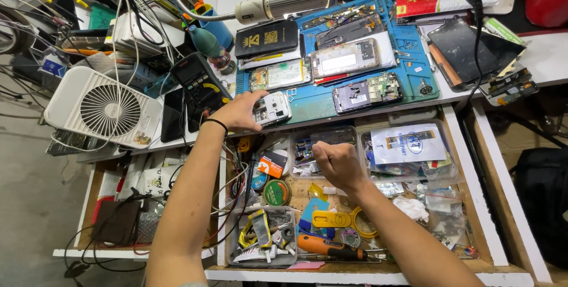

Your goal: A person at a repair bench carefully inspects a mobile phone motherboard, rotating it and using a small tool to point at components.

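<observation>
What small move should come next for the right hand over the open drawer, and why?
Probably lift the right hand up to the small phone frame that the left hand steadies at the blue mat's edge; the right fingers look pinched shut, though what they hold is hidden.

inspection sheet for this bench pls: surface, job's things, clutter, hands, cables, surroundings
Surface: white bench with a blue work mat, open drawer below.
Job's things: small white phone frame at the mat's front edge.
Clutter: opened phones on the mat, multimeter, orange screwdriver, clear plastic boxes and tape rolls in the drawer.
Hands: left hand grips the phone frame; right hand closed over the drawer, contents hidden.
Cables: tangled wires hang by the drawer's left side.
Surroundings: white fan left, black bag right.
</observation>
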